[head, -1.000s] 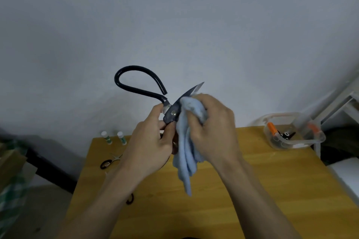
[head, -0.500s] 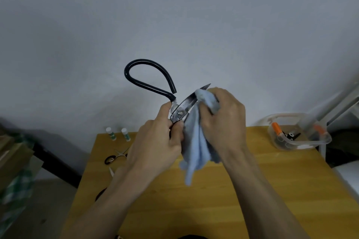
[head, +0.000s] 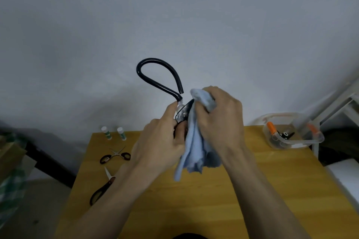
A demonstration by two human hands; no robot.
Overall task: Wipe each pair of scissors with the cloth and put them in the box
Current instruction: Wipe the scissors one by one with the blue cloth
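Now wiping black-handled scissors above the tabletop.
I see my left hand gripping their pivot, my right hand clutching the blue cloth round the blades.

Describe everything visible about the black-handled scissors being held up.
The black-handled scissors are raised above the table, one large black loop handle pointing up-left. Dark metal shows at the pivot; the blades are mostly hidden. The left hand grips them below the pivot, while the right hand presses the blue cloth around the blades.
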